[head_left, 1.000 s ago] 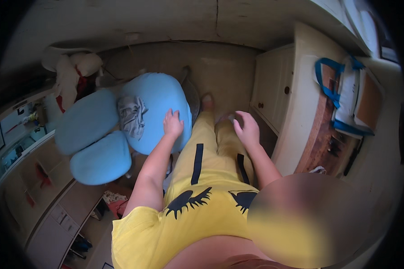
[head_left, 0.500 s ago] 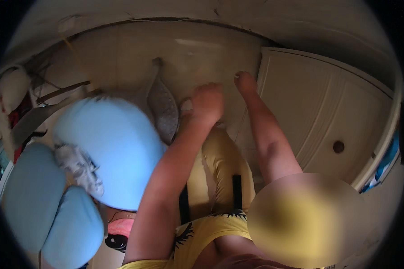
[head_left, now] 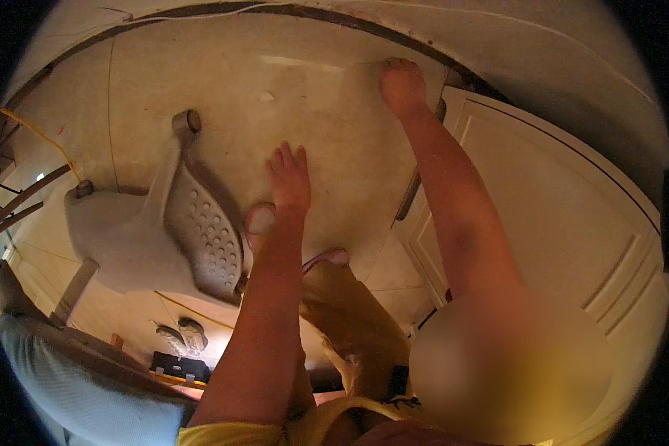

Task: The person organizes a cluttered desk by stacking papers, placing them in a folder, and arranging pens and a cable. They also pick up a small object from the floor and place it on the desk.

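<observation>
The left grip (head_left: 288,180) has its fingers spread apart over the pale floor (head_left: 349,178); the right grip (head_left: 404,88), farther out, has curled fingers, and whether they pinch anything cannot be told. At lower left is a blue-covered seat (head_left: 89,383). Beyond it stands a grey chair base (head_left: 126,241), its studded footrest (head_left: 207,232) beside the left foot (head_left: 260,219), near the left grip. A white cabinet (head_left: 543,212) flanks the right forearm; the wall (head_left: 498,44) rises farthest off.
</observation>
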Action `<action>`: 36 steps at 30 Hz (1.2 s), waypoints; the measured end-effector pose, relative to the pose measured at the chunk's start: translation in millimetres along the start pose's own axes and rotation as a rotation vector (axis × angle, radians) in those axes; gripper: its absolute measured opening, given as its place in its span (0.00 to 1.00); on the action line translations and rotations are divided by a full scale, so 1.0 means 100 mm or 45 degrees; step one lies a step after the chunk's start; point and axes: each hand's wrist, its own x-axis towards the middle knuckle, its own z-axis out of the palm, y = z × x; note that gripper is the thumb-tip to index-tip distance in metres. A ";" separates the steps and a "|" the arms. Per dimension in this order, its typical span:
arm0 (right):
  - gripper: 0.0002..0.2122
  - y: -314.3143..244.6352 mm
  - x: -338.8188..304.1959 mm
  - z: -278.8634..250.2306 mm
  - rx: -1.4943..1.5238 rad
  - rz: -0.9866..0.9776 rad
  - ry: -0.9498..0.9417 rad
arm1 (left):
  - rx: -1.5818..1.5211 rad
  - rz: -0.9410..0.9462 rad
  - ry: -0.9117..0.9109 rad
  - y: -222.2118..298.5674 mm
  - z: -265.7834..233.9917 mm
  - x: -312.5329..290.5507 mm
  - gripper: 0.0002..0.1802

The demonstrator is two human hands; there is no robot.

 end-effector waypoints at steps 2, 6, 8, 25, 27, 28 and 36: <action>0.07 -0.04 0.09 0.09 -0.073 -0.017 0.033 | -0.016 0.046 0.063 -0.07 0.12 0.05 0.26; 0.07 -0.02 0.22 0.21 -0.160 -0.053 -0.028 | 0.010 0.142 0.130 -0.13 0.27 0.05 0.26; 0.07 0.06 0.30 0.30 -0.173 -0.105 -0.026 | 0.064 0.168 0.149 -0.12 0.28 0.06 0.26; 0.08 0.04 0.51 0.23 -0.042 -0.070 -0.304 | -0.027 0.242 0.209 -0.16 0.30 0.03 0.26; 0.08 0.04 0.48 0.19 -0.043 -0.071 -0.290 | 0.053 0.212 0.116 -0.15 0.26 0.03 0.26; 0.09 0.04 0.47 0.17 -0.044 -0.070 -0.283 | 0.093 0.200 0.070 -0.14 0.25 0.04 0.27; 0.09 0.12 0.36 0.18 0.154 0.073 -0.321 | 0.106 0.217 0.017 -0.14 0.20 0.05 0.27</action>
